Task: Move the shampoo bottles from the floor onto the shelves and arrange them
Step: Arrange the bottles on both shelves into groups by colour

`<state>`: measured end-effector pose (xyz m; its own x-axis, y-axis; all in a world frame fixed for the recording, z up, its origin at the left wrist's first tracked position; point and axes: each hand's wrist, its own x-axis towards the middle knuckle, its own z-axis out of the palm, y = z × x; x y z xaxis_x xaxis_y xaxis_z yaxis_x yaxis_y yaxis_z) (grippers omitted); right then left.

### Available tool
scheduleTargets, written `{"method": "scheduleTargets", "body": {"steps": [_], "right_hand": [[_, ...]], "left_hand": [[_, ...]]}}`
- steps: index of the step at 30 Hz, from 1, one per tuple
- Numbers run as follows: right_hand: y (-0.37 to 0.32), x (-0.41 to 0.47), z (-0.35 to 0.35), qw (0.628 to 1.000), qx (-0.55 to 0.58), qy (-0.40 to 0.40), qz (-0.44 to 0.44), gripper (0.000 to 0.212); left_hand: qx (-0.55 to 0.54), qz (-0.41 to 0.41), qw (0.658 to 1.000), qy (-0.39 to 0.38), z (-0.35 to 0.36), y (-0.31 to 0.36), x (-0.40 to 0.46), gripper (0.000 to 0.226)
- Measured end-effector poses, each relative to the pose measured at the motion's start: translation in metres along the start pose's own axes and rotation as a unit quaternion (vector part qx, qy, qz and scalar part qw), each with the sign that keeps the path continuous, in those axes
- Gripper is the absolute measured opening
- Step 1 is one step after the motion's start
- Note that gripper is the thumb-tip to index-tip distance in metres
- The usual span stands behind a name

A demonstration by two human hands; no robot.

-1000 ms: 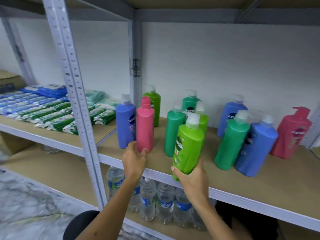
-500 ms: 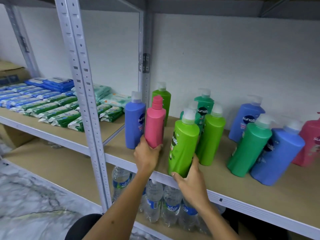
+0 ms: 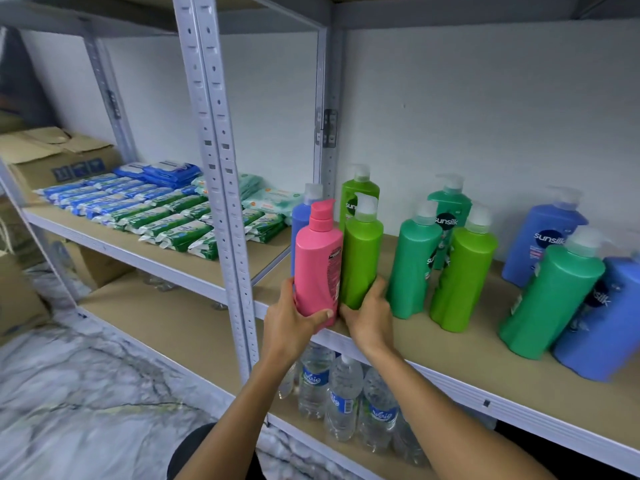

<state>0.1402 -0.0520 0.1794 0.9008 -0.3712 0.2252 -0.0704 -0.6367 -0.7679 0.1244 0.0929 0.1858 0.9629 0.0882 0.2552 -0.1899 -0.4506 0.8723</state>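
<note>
The left hand point(image 3: 292, 320) is gripping the pink plastic pump bottle point(image 3: 320, 261) and the right hand point(image 3: 369, 315) the lime-green plastic pump bottle point(image 3: 360, 259), aligning both at the shelf point(image 3: 450, 351) front edge; the next move likely calls for releasing them upright.

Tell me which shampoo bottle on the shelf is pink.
The pink bottle gripped by the left hand at the shelf's front edge; every other bottle in view is blue or green.
</note>
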Motion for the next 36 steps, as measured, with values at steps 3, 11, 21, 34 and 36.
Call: {"method": "scheduleTargets", "body": {"steps": [3, 11, 21, 34, 36], "right_hand": [[-0.004, 0.011, 0.006, 1.0, -0.011, -0.014, -0.002, 0.071], [0.024, -0.014, -0.025, 0.998, -0.012, -0.06, -0.03, 0.053], [0.145, -0.085, -0.165, 0.975, -0.178, 0.073, -0.111, 0.022], [0.283, -0.106, -0.372, 0.943, -0.248, 0.178, 0.133, 0.021], [0.291, -0.105, -0.389, 0.939, -0.241, 0.189, 0.154, 0.021]], "left_hand": [[0.001, 0.001, 1.0, -0.002, -0.001, 0.003, -0.003, 0.068], [0.026, 0.005, 1.0, 0.008, 0.006, 0.013, -0.013, 0.073], [0.056, 0.053, 0.996, -0.054, 0.074, 0.064, -0.07, 0.069], [0.023, 0.124, 0.962, -0.244, 0.246, 0.184, -0.172, 0.064], [0.027, 0.134, 0.956, -0.26, 0.272, 0.2, -0.185, 0.062]]}}
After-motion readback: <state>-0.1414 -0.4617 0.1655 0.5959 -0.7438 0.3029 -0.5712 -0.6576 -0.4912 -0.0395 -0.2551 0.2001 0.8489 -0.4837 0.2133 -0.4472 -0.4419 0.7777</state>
